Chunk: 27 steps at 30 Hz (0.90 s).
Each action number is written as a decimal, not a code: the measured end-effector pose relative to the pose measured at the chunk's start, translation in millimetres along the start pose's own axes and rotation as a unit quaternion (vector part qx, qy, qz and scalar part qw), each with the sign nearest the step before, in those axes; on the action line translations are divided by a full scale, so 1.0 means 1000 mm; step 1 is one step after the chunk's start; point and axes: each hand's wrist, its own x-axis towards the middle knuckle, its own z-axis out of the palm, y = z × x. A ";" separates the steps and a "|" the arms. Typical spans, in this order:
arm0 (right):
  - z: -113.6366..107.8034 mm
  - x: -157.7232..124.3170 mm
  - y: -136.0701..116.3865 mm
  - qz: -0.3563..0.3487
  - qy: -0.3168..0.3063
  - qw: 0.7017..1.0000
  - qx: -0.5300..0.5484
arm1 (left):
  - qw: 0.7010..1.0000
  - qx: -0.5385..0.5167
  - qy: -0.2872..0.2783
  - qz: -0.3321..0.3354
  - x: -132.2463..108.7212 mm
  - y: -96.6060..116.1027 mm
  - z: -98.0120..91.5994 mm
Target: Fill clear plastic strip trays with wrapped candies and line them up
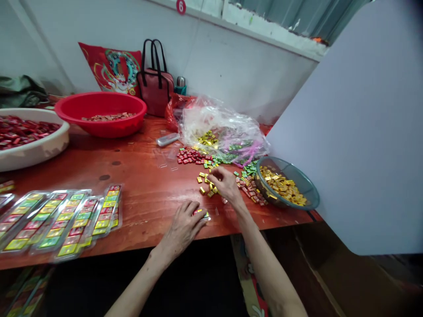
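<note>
My left hand rests near the front edge of the red-brown wooden table, fingers curled over a small clear packet with red and yellow pieces in it. My right hand reaches into a scatter of small gold candies, fingers pinched together on something too small to make out. Red wrapped candies and green ones lie just beyond it.
Filled clear packets lie fanned at the front left. A grey bowl of gold candies sits at the right edge, a crumpled plastic bag behind. A red basin, a white basin, a handbag and a white board stand around.
</note>
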 end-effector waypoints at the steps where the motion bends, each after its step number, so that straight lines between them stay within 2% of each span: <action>1: -0.005 -0.024 -0.004 0.019 0.004 1.000 0.023 | 1.000 -0.001 0.001 0.003 0.000 0.000 0.000; 4: -0.005 -0.085 -0.013 0.076 0.023 0.997 0.025 | 1.000 -0.004 0.009 0.010 0.000 -0.003 0.003; 6: 0.006 -0.108 -0.016 0.088 0.055 0.994 -0.024 | 1.000 -0.001 0.018 0.014 -0.001 -0.005 0.005; 11: 0.032 -0.114 -0.021 0.078 0.108 0.976 -0.172 | 0.998 0.035 0.022 0.039 -0.002 -0.010 0.012; 13: 0.036 -0.112 -0.024 0.077 0.111 0.974 -0.183 | 0.997 0.059 0.029 0.043 -0.003 -0.011 0.014; 15: 0.035 -0.112 -0.025 0.067 0.103 0.982 -0.144 | 0.995 0.086 0.038 0.044 -0.004 -0.011 0.016; 18: 0.017 -0.116 -0.019 0.055 0.080 0.994 -0.051 | 0.991 0.121 0.038 0.053 -0.004 -0.011 0.016; 20: -0.005 -0.118 -0.004 0.070 0.105 0.990 -0.055 | 0.989 0.130 0.032 0.061 -0.004 -0.010 0.015; 23: -0.041 -0.120 0.029 0.116 0.205 0.952 -0.197 | 0.989 0.126 0.029 0.067 -0.003 -0.010 0.013; 25: -0.060 -0.120 0.052 0.131 0.214 0.927 -0.279 | 0.989 0.122 0.034 0.071 -0.002 -0.009 0.012; 27: -0.072 -0.118 0.070 0.132 0.192 0.922 -0.309 | 0.990 0.120 0.037 0.069 -0.001 -0.009 0.012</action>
